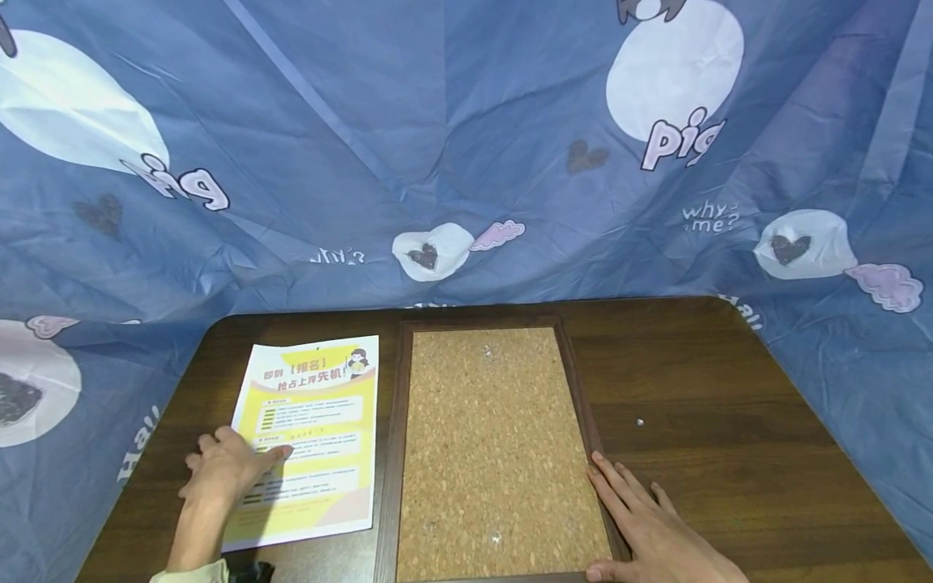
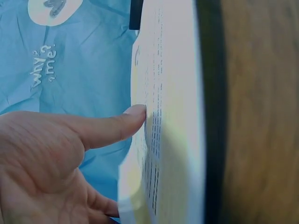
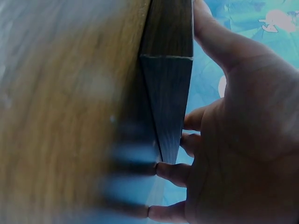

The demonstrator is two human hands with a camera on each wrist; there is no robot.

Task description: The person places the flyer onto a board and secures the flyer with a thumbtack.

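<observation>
The head view looks forward and down on the counter (image 1: 736, 437). The wrist views, close and turned sideways, share with it the poster (image 1: 324, 453) (left) and, apparently, the brown frame (image 1: 393, 486) (right, blurred).

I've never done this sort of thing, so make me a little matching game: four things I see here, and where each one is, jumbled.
Things:
1. Printed sheet
2. Cork panel
3. Right fingers
4. Blue cloth

Places:
A. At the frame's right side
B. Behind the table
C. Left of the frame
D. Inside the frame

Pairs: 1-C, 2-D, 3-A, 4-B
</observation>
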